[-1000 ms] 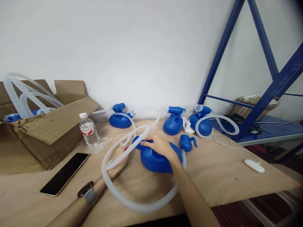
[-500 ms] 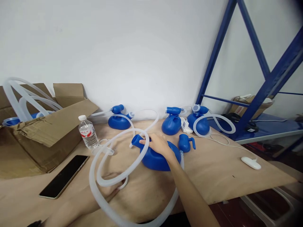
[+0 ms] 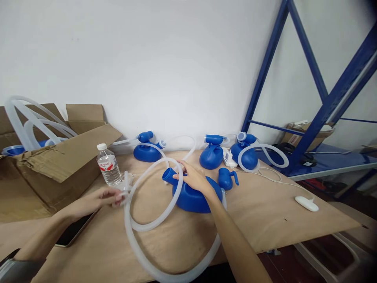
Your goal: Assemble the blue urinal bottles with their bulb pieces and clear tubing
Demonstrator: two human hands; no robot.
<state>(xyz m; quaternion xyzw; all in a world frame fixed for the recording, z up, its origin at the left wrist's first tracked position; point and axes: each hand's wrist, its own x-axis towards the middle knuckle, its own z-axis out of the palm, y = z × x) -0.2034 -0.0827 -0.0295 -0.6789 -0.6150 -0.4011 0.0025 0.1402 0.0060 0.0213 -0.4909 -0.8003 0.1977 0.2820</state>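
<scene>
A blue plastic urinal bottle (image 3: 191, 199) lies in front of me, its open neck tilted up to the left. My right hand (image 3: 193, 177) is closed round its handle, just behind the neck. A translucent hose (image 3: 173, 204) joins the bottle's right end and loops across the table, passing in front of the neck. My left hand (image 3: 113, 197), blurred, has its fingers pinched on a translucent white cap (image 3: 126, 181) seen nearly edge-on. The hose runs close by those fingertips. A blue cup-shaped piece with a handle (image 3: 226, 179) sits right of the bottle.
Blue bottles with hoses (image 3: 147, 152) stand along the wall. A water bottle (image 3: 108, 167) is near a cardboard box (image 3: 67, 157) full of hoses. A phone (image 3: 75, 232) lies under my left forearm. A white device (image 3: 306, 203) and a blue rack (image 3: 312, 98) are on the right.
My left hand has risen from the table and moved up-left towards the water bottle. The hose loop has shifted slightly right at its left side. My right hand stays on the urinal bottle.
</scene>
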